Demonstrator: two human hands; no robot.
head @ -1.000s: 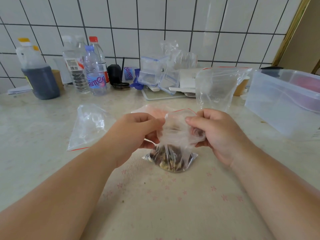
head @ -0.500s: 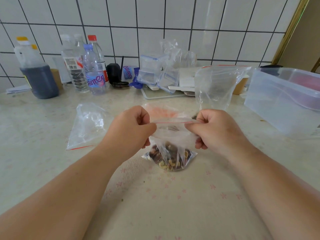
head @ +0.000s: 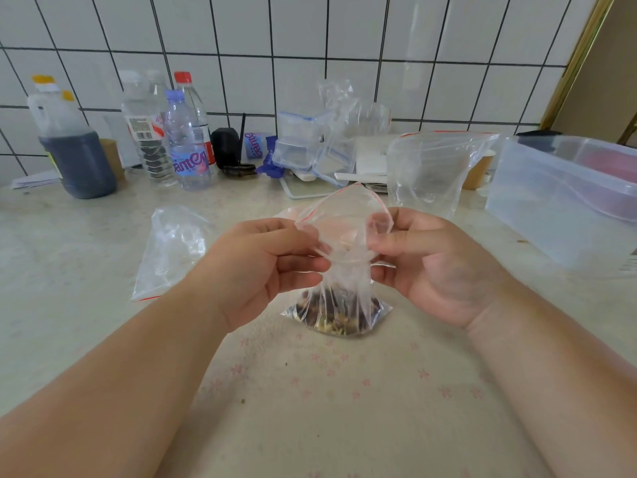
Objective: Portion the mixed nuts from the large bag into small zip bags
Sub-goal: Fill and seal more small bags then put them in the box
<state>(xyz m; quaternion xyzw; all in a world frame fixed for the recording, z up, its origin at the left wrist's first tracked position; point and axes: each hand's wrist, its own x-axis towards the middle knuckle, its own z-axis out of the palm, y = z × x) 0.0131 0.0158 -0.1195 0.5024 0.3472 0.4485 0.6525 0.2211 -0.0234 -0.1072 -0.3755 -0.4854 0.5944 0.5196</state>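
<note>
Both hands are pinching the upper half of one small zip bag, left hand on its left side, right hand on its right side, thumbs and fingers curled onto the film, gathering it into a neck just above the mixed nuts; the red-lined mouth is standing up loose above the fingers and looks unsealed. The bottom of the bag is resting on the counter, likely so the nuts' weight is sitting on the surface while the top is being squeezed, probably pushing air out before zipping. One large bag is standing open behind the right hand, propped upright so the mouth is staying reachable; whether any nuts are left inside, cannot tell. One empty small zip bag is lying flat left of the left hand, probably waiting as the next one. A pinkish sheet behind the held bag may be another bag, unclear. Counted: two hands, one filled small bag, one spare small bag, one large bag, four bottles plus one dark jug at the wall, one clear tub at right
</note>
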